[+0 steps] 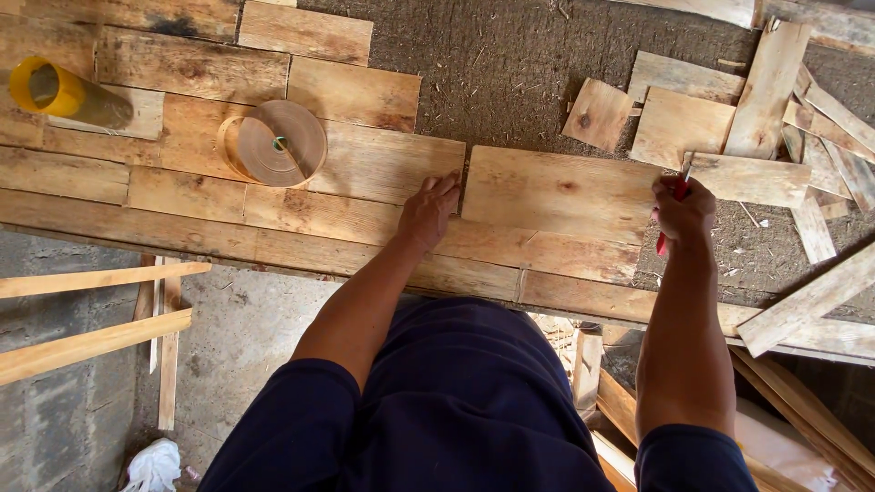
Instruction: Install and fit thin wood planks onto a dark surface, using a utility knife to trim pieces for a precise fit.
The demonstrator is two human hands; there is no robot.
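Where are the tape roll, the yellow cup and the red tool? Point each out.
tape roll (pixel 273 144), head view, on its flat top face.
yellow cup (pixel 38 85), head view, at its open mouth.
red tool (pixel 679 189), head view, on the red part above the right hand (pixel 684 214).

Rough brown workbench top (pixel 510 55), grey concrete floor (pixel 246 337) below, loose timber slats (pixel 87 342), daylight

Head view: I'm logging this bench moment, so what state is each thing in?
Left hand: flat, palm down, on the boards at the left edge of the plank.
Right hand: closed around a red tool.
Red tool: gripped upright at the plank's right end.
Plank: lying flat on the boards.
Tape roll: lying flat, untouched.
Yellow cup: tipped on its side.
Scraps: loose, scattered.
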